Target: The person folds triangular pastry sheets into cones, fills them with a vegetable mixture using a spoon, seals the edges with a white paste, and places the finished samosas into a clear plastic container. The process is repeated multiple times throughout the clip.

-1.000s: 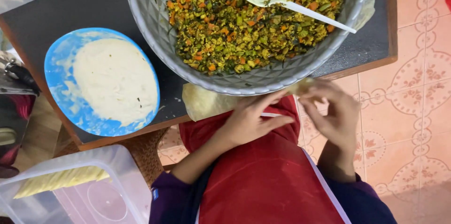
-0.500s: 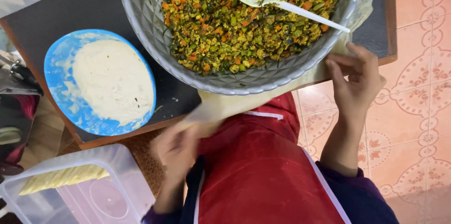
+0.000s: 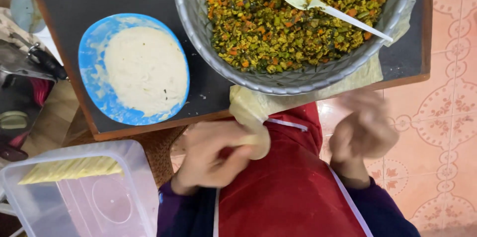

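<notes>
Head view: left hand has now pinched a pale wrapper off the stack by the bowl; right hand, blurred, has dropped back, fingers unclear.

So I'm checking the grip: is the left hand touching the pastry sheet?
Touching. The head view shows the left hand with its fingers closed around the pastry sheet.

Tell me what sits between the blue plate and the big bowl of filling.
In the head view, only bare dark tabletop lies between the blue plate and the bowl; a few pale crumbs dot it, nothing else.
</notes>
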